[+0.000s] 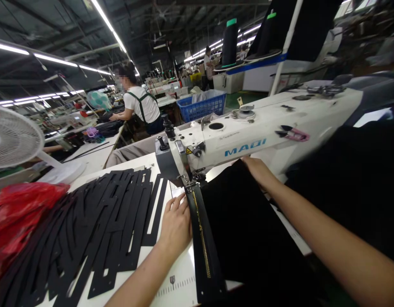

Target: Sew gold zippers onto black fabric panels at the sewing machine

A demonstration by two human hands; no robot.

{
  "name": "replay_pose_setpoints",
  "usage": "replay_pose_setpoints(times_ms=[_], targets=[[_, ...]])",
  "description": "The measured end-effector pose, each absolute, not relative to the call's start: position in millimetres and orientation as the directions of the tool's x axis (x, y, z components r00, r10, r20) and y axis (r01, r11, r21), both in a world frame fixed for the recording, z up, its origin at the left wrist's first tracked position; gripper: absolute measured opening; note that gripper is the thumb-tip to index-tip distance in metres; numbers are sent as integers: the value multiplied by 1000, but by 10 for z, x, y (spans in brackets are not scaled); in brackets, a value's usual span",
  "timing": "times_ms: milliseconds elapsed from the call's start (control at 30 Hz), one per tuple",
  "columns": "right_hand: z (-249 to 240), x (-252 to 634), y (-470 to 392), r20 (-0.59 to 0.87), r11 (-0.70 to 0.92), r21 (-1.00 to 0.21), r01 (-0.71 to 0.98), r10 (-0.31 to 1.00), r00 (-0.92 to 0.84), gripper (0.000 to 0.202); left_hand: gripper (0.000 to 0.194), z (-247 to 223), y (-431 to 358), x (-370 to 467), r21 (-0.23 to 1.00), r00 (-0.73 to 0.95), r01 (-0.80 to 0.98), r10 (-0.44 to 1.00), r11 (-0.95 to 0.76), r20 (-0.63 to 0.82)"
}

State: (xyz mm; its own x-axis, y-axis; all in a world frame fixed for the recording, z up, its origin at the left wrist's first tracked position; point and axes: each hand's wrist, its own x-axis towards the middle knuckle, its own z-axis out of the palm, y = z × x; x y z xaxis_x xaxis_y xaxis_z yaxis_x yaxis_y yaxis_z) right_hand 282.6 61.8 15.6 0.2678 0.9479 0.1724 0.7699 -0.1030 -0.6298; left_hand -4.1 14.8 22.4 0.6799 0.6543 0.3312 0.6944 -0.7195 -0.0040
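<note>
A black strip with a gold-toothed zipper [201, 234] runs lengthwise under the presser foot [191, 184] of a white sewing machine [248, 132]. My left hand [176, 221] lies on the table against the strip's left edge, fingers stretched toward the foot; its thumb side is partly hidden. To the right of the zipper spreads a large piece of black fabric [248, 230]. At its raised far edge, below the machine arm, my right hand [256, 170] grips the fabric, with most fingers hidden behind it.
Many black cut-out strips [107, 217] overlap on the left of the table, beside a red plastic bag [22, 213] and a white fan [14, 138]. Pink-handled thread snips [294, 134] rest on the machine. Beyond are a blue basket [201, 106] and a co-worker [142, 104].
</note>
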Motion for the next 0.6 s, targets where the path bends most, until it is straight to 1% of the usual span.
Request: replay_pose_setpoints(times_ms=[33, 100, 133, 233, 267, 300, 367, 433, 533, 567, 600], targets=[[192, 2822, 568, 146, -135, -618, 774, 948, 282, 61, 32, 233, 146, -31, -21, 683, 699, 658, -715, 316], [247, 2771, 464, 110, -196, -550, 812, 947, 303, 52, 27, 251, 141, -9, -55, 687, 709, 670, -704, 283], [264, 2732, 418, 108, -223, -476, 851, 945, 308, 45, 24, 258, 139, 2, -70, 687, 712, 673, -699, 272], [262, 2624, 350, 173, -235, -178, 955, 948, 266, 30, 20, 266, 136, 29, -97, 690, 714, 673, -694, 266], [245, 2607, 356, 191, -218, -99, 971, 953, 234, 28, 19, 264, 135, 35, -101, 692, 712, 671, -694, 266], [225, 2602, 373, 197, -193, -54, 980, 960, 201, 27, 19, 260, 133, 40, -104, 691, 714, 671, -693, 268], [192, 2613, 427, 181, -142, -12, 990, 973, 142, 26, 17, 252, 123, 45, -95, 679, 723, 679, -684, 277], [196, 2609, 472, 173, -91, 0, 996, 981, 90, 22, 16, 245, 104, 41, -59, 655, 738, 692, -673, 303], [260, 2469, 436, 237, -25, 24, 999, 971, 18, 17, 17, 229, 69, 12, 25, 601, 757, 712, -652, 363], [272, 2375, 387, 267, 33, 18, 999, 963, -37, 16, 18, 217, 61, -3, 49, 575, 765, 716, -642, 396], [268, 2262, 323, 301, 129, -10, 992, 946, -120, 17, 22, 198, 57, -21, 66, 550, 771, 714, -634, 433]])
